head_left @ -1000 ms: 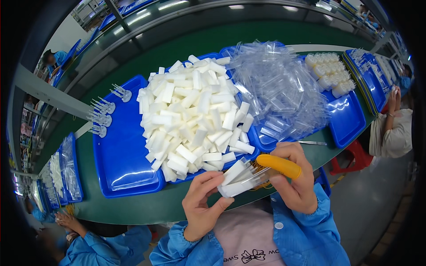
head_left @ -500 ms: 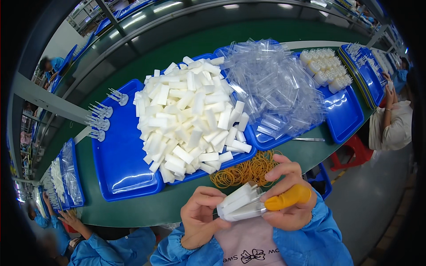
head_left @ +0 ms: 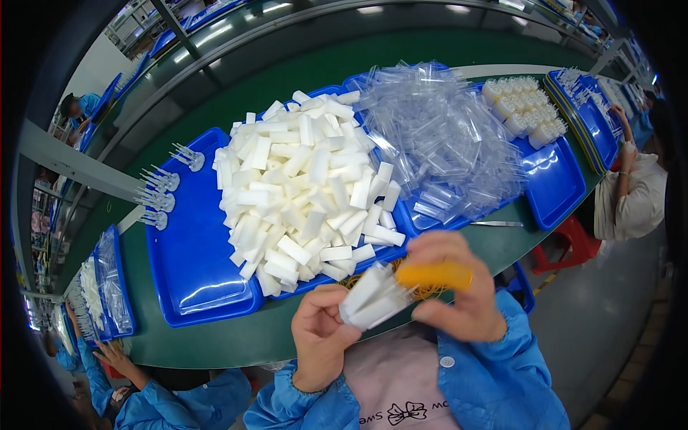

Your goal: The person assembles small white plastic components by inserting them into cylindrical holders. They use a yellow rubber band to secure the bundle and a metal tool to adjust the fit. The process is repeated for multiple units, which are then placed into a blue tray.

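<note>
My left hand (head_left: 322,333) grips a small bundle of white blocks in clear plastic sleeves (head_left: 378,299) from its left side, thumb below and fingers curled behind. The bundle is tilted, its sleeve ends pointing up and to the right. My right hand (head_left: 459,294) is just right of the bundle, smeared by motion. Its thumb stands apart from the finger in the orange-yellow finger cot (head_left: 433,276), which is close to the sleeves' upper end; whether it touches them I cannot tell. Behind that hand, a heap of tan rubber bands (head_left: 428,292) on the green table is mostly hidden.
Blue trays carry a white block pile (head_left: 301,186), clear sleeves (head_left: 444,136) and banded bundles (head_left: 527,107). White pronged pieces (head_left: 161,190) stand along the left tray's edge. Tweezers (head_left: 498,223) lie right of the sleeves. Co-workers sit left and right; a red stool (head_left: 570,247) is at right.
My right hand has come off the bundle, moving up and left with its fingers spreading. The bundle has shifted slightly left and up in my left hand.
</note>
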`<state>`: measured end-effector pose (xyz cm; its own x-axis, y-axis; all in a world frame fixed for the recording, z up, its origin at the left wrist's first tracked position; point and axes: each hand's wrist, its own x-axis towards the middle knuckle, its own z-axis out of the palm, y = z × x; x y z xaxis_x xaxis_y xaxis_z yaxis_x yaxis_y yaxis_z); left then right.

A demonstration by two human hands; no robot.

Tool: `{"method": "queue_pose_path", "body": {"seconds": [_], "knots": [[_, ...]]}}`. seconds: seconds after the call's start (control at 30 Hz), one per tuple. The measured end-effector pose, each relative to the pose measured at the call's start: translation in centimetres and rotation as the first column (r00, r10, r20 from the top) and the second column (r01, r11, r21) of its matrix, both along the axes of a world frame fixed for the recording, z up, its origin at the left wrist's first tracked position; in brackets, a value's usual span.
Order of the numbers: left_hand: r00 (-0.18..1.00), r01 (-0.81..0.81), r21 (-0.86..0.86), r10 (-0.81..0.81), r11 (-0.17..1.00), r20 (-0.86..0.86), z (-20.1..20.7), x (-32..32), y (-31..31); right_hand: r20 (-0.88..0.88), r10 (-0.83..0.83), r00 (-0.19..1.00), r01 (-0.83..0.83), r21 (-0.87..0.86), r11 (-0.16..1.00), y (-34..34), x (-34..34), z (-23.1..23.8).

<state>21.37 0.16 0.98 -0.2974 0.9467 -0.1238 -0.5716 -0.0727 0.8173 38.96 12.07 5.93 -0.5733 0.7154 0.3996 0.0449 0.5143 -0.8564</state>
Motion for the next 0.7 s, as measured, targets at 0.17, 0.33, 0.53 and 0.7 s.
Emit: {"method": "queue_pose_path", "body": {"seconds": [0.17,0.33,0.53,0.7], "knots": [[0.996,-0.062,-0.027,0.063,0.998,0.066,-0.3,-0.7,-0.4,0.324,-0.567,0.757,0.392,0.469,0.792,4.3,4.2,-1.1],[0.992,-0.043,-0.046,0.049,0.998,0.119,-0.1,-0.5,-0.4,0.532,-0.623,0.574,0.271,0.594,0.757,5.6,4.6,-2.2],[0.996,-0.045,-0.045,0.048,0.998,0.078,-0.2,-0.5,-0.5,0.423,-0.603,0.677,0.280,0.609,0.742,5.8,4.9,-2.7],[1.000,-0.026,-0.006,0.026,1.000,-0.009,-0.2,-0.1,-0.2,0.240,-0.332,0.912,0.334,0.033,0.942,3.4,4.1,-1.5]]}}
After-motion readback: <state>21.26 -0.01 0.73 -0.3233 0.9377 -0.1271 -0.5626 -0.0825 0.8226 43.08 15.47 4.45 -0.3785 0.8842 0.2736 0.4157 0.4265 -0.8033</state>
